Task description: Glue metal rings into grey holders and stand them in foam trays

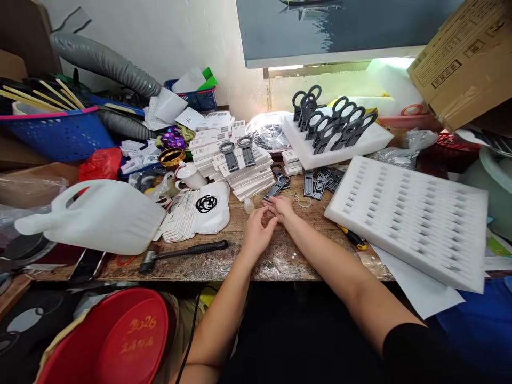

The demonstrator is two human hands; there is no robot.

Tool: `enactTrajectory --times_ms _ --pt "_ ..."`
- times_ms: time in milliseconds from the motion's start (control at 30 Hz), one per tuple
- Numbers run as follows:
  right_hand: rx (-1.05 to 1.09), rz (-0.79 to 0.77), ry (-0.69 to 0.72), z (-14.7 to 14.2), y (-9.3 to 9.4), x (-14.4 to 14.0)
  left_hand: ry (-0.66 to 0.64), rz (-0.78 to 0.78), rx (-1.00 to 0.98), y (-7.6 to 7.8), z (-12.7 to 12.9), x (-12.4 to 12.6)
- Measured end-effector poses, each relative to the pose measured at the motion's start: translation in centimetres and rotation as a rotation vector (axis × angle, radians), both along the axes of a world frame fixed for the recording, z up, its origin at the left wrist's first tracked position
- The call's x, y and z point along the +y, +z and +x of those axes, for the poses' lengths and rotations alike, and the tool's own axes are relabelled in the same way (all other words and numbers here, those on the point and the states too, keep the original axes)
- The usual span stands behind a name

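My left hand [256, 230] and my right hand [280, 207] meet over the middle of the wooden bench [280, 256], fingertips touching. Whether anything small sits between the fingers I cannot tell. Just beyond the right hand lies a black ring-topped stand [277, 188], with a few more black stands [320, 184] flat to its right. A small clear bottle [248, 205] stands left of my hands. Stacked white cards [236, 165] carry two black stands behind it.
A slotted white foam tray [412, 218] lies at right; another foam block [332, 141] holds several upright stands. A hammer [180, 253], white jug [100, 216], black rubber rings on a white pouch [207, 203], yellow-handled tool [354, 238], blue basket [60, 133] and red lid [116, 336] crowd the left.
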State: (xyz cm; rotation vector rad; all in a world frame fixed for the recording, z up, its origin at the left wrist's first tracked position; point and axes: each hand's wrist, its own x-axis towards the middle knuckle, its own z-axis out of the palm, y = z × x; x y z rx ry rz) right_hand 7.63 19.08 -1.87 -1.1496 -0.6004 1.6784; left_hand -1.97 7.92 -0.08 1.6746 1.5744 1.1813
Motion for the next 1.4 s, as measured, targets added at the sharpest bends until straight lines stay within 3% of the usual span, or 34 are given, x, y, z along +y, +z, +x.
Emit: enactTrajectory --times_ms 167,433,533,700,833,967,1067,1167,1300,1333,1400 --pt "-0.077 -0.091 0.131 0.7 0.6 0.3 -0.033 0.004 -0.041 -1.4 -1.6 -1.6" --pt "-0.253 -0.069 0.217 4.1 1.8 0.5 -0.09 -0.043 -0.08 -2.5 -2.1 -2.9" --pt "-0.275 0.004 0.176 6.3 1.8 -2.0 -0.095 -0.042 -0.095 -2.9 -2.2 -3.6" --pt "-0.193 0.099 0.087 11.7 0.6 -10.6 -0.142 -0.147 -0.198 -2.8 -1.4 -4.4" --pt "-0.069 0.083 -0.093 16.9 -0.5 -16.4 -0.227 -0.252 -0.29 -2.1 2.7 -2.2" --pt "0.118 0.048 -0.36 20.6 -0.3 -18.8 -0.33 -0.417 -0.453 -1.2 10.3 2.5" --pt "0.139 0.05 -0.398 22.5 0.8 -20.2 -0.366 -0.535 -0.556 -0.7 15.8 5.4" --pt "-0.227 0.179 -0.419 25.9 1.9 -22.2 -0.346 -0.575 -0.642 -0.7 19.0 6.9" --pt "-1.133 0.347 -0.883 34.8 2.6 -23.2 -0.303 -0.57 -0.748 -1.4 19.5 7.1" --pt "-1.219 0.292 -0.928 37.3 2.6 -22.8 -0.302 -0.566 -0.772 -1.6 19.3 7.0" --pt "-1.13 0.099 -0.915 41.5 2.5 -21.2 -0.308 -0.554 -0.816 -1.8 19.0 6.7"
